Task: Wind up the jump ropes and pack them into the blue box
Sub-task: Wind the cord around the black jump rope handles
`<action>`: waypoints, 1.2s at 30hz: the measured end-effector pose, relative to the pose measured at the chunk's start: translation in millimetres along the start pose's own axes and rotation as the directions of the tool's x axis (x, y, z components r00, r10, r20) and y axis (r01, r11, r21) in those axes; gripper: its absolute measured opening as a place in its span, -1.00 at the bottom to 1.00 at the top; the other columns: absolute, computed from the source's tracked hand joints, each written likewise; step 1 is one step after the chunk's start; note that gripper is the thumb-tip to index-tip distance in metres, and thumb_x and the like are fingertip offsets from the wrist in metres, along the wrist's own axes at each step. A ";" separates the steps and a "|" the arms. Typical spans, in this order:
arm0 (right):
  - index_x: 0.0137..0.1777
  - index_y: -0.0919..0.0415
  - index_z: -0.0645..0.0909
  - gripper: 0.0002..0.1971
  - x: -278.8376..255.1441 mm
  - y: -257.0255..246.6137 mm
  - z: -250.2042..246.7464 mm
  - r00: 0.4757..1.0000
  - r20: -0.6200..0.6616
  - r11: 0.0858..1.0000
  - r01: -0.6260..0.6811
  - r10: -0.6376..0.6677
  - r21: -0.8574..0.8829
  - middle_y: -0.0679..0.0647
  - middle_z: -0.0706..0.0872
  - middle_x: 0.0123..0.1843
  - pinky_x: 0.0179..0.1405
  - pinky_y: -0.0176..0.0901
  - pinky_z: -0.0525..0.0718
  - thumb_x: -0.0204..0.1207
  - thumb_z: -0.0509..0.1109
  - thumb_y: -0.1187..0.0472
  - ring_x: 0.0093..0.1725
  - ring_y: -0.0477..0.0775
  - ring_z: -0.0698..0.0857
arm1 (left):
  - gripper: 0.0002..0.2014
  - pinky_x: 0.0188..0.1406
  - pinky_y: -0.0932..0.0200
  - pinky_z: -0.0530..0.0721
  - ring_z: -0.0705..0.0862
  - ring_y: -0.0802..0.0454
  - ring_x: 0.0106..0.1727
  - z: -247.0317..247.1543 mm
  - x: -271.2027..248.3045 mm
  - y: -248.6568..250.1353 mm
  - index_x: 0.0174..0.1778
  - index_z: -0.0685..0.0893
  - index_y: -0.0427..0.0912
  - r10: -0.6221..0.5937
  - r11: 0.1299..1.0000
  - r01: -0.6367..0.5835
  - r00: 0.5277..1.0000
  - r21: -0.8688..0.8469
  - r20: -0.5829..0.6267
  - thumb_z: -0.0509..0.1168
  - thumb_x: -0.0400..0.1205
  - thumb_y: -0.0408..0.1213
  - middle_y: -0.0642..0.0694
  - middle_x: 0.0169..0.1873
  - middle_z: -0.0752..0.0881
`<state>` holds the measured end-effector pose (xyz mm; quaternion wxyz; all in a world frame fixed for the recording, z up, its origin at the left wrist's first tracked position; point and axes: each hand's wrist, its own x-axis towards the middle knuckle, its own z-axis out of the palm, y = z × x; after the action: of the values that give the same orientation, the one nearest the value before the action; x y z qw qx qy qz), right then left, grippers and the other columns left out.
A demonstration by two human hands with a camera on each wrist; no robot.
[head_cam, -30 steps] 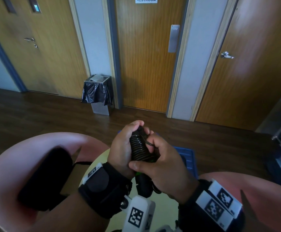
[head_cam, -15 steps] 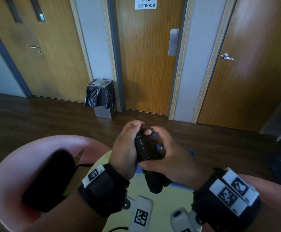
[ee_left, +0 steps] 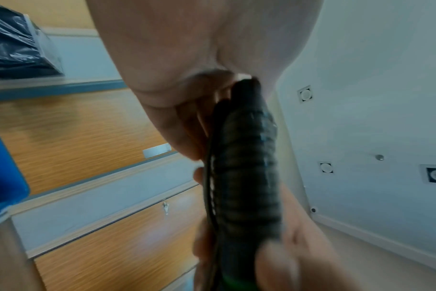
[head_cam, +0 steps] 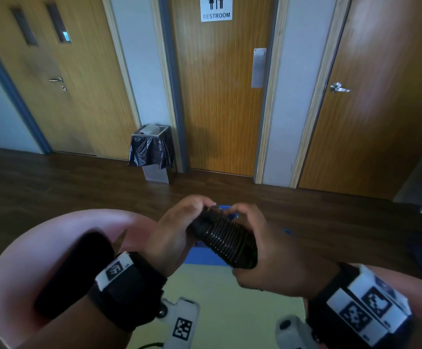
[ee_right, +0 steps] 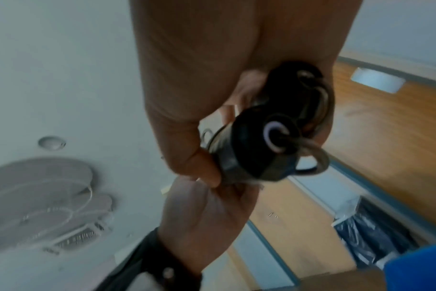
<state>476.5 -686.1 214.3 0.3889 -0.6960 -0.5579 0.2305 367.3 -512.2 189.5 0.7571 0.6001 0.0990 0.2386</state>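
Both hands, left hand (head_cam: 172, 238) and right hand (head_cam: 268, 250), grip the wound jump rope (head_cam: 226, 241) (black, tightly coiled) just above the blue box (head_cam: 205, 258).

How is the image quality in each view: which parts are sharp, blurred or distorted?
Head view: dim, edges bent by the wide lens, restroom sign readable, wound jump rope fairly sharp. Left wrist view: rope and nearest fingers smeared by motion. Right wrist view: soft throughout, handle ends blurred.

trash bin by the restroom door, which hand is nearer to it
Left. The left hand grips the wound jump rope at its far end, on the trash bin side; the right hand holds its near end, farther right.
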 end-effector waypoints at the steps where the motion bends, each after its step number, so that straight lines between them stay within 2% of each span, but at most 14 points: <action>1: 0.37 -0.41 0.21 -0.15 -0.7 0.6 -4.6 1.000 0.023 0.996 0.007 -0.005 -0.094 -0.17 0.68 0.04 -0.29 0.12 0.77 0.28 0.61 0.25 -0.18 -0.01 0.76 | -0.77 -0.19 0.02 0.72 0.72 -0.14 -0.03 -5.3 -0.5 0.5 -0.07 0.76 -0.16 -0.007 1.000 0.006 0.998 0.013 0.057 0.33 0.54 -0.09 -0.24 -0.01 0.76; 6: 0.36 -0.26 0.28 -0.24 -2.8 -5.1 -27.9 0.987 0.152 0.955 0.004 0.044 -0.298 -0.15 0.69 0.03 -0.21 0.11 0.75 0.24 0.62 0.11 -0.12 -0.11 0.72 | -0.74 0.15 -0.02 0.68 0.71 -0.19 0.26 -21.4 -0.1 15.5 -0.06 0.85 -0.15 -0.050 0.991 0.005 0.943 0.136 0.328 0.55 0.48 -0.04 -0.22 0.20 0.76; 10: 0.30 -0.25 0.30 -0.28 -1.8 -18.7 -39.2 0.965 0.255 0.907 0.052 0.062 -0.417 -0.18 0.63 -0.04 -0.20 -0.07 0.72 0.23 0.63 0.07 -0.15 -0.17 0.66 | -0.59 0.17 0.11 0.62 0.70 -0.10 0.19 -18.2 4.9 35.4 0.21 0.76 -0.17 -0.140 0.942 -0.025 0.878 0.336 0.459 0.48 0.54 0.00 -0.15 0.14 0.73; 12: 0.25 -0.25 0.30 -0.31 0.6 -21.4 -41.1 0.958 0.279 0.895 0.063 0.070 -0.441 -0.17 0.60 -0.06 -0.21 -0.04 0.73 0.21 0.63 0.05 -0.16 -0.16 0.64 | -0.64 0.26 0.13 0.55 0.64 -0.10 0.25 -16.9 6.7 41.8 0.31 0.71 -0.04 -0.187 0.854 -0.135 0.822 0.503 0.538 0.38 0.63 -0.01 -0.21 0.17 0.65; 14: 0.22 -0.24 0.31 -0.32 3.9 -21.9 -44.3 0.957 0.280 0.898 0.064 0.068 -0.436 -0.18 0.60 -0.07 -0.23 -0.05 0.72 0.20 0.63 0.05 -0.16 -0.16 0.64 | -0.70 0.26 0.17 0.52 0.62 -0.05 0.24 -14.2 6.1 46.8 0.30 0.71 0.00 -0.180 0.786 -0.216 0.816 0.579 0.549 0.29 0.67 -0.10 -0.19 0.16 0.60; 17: 0.35 -0.17 0.31 -0.27 6.6 -17.7 -45.4 0.969 0.242 0.929 0.049 0.044 -0.366 -0.18 0.64 -0.04 -0.25 -0.10 0.72 0.24 0.63 0.10 -0.13 -0.17 0.68 | -0.71 0.07 0.07 0.57 0.65 -0.08 0.12 -7.3 2.8 48.1 0.18 0.73 -0.07 -0.073 0.770 -0.249 0.880 0.587 0.469 0.15 0.72 -0.11 -0.12 0.08 0.65; 21: 0.53 -0.17 0.24 -0.13 12.5 0.3 -36.1 1.000 -0.009 0.939 -0.026 0.025 -0.343 -0.31 0.61 0.22 0.03 -0.18 0.72 0.26 0.62 -0.03 0.10 -0.21 0.68 | -0.73 -0.10 0.13 0.60 0.65 0.11 -0.12 5.8 1.4 41.2 -0.10 0.74 0.01 0.081 0.843 -0.145 0.986 0.518 0.145 0.12 0.72 -0.09 -0.05 -0.08 0.72; 23: 0.52 -0.16 0.29 -0.18 15.5 10.8 -25.2 0.987 -0.159 0.946 -0.083 0.033 -0.314 -0.23 0.58 0.27 0.12 -0.12 0.69 0.26 0.56 -0.09 0.17 -0.18 0.63 | -0.73 -0.13 0.13 0.57 0.65 0.17 -0.13 14.3 2.2 33.6 -0.14 0.73 0.02 0.174 0.842 -0.117 0.983 0.526 -0.060 0.16 0.76 -0.14 -0.05 -0.07 0.75; 26: 0.47 -0.06 0.42 -0.28 19.3 22.8 -6.8 0.970 -0.237 0.850 -0.080 -0.053 -0.521 -0.13 0.59 0.18 0.07 -0.05 0.59 0.26 0.41 -0.16 0.18 -0.03 0.53 | -0.76 0.01 -0.04 0.67 0.71 0.07 -0.08 27.0 3.1 22.1 -0.18 0.77 0.00 0.189 0.891 -0.070 0.956 0.448 -0.226 0.24 0.73 -0.17 -0.03 -0.12 0.78; 28: 0.23 -0.06 0.54 -0.52 20.3 24.2 -5.6 0.966 -0.250 0.805 -0.097 -0.066 -0.586 -0.13 0.62 0.02 -0.09 -0.07 0.57 0.27 0.33 -0.09 0.05 0.04 0.57 | -0.78 0.15 -0.23 0.67 0.72 -0.01 0.00 28.3 3.5 20.0 -0.21 0.77 0.01 0.139 0.896 -0.062 0.979 0.439 -0.146 0.26 0.67 -0.12 0.00 -0.11 0.77; 31: -0.11 -0.09 0.50 -0.85 21.3 28.3 -16.3 0.986 -0.166 0.776 -0.090 -0.020 -0.624 -0.15 0.58 -0.22 -0.29 -0.15 0.53 0.32 0.32 0.00 -0.16 -0.07 0.58 | -0.78 0.11 0.08 0.63 0.70 0.04 0.03 13.1 7.5 32.0 -0.17 0.78 0.06 0.087 0.777 -0.178 0.980 0.604 0.178 0.21 0.62 -0.18 0.06 -0.08 0.72; 32: -0.17 -0.04 0.50 -0.90 26.4 33.6 -18.0 0.992 -0.128 0.747 -0.089 0.005 -0.659 -0.15 0.55 -0.27 -0.28 -0.19 0.52 0.38 0.31 0.01 -0.17 -0.11 0.58 | -0.76 0.06 0.18 0.60 0.69 0.07 0.02 8.2 8.4 37.8 -0.12 0.79 0.06 0.055 0.714 -0.244 0.954 0.657 0.295 0.20 0.63 -0.25 0.07 -0.08 0.69; 34: -0.27 0.11 0.46 -0.69 29.8 39.5 -20.4 0.998 -0.047 0.749 -0.065 0.045 -0.659 -0.17 0.48 -0.35 -0.18 -0.23 0.50 0.57 0.20 -0.09 -0.17 -0.19 0.58 | -0.71 -0.06 0.19 0.62 0.69 0.06 -0.04 2.4 10.1 48.1 -0.04 0.79 0.04 0.026 0.547 -0.410 0.880 0.730 0.475 0.23 0.61 -0.42 0.10 -0.11 0.67; 36: -0.37 -0.07 0.40 -0.57 26.7 34.6 -24.0 0.998 0.051 0.799 0.004 0.034 -0.602 -0.22 0.49 -0.49 -0.27 -0.30 0.46 0.52 0.11 -0.36 -0.36 -0.25 0.57 | -0.67 -0.15 0.15 0.65 0.70 0.17 -0.11 4.1 12.2 54.3 -0.04 0.80 -0.03 0.060 0.361 -0.598 0.781 0.716 0.622 0.27 0.56 -0.55 0.11 -0.16 0.70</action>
<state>522.5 -670.0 203.9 0.1295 -0.7807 -0.6079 0.0651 366.5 -500.9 244.1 0.2540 0.9498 -0.1168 0.1403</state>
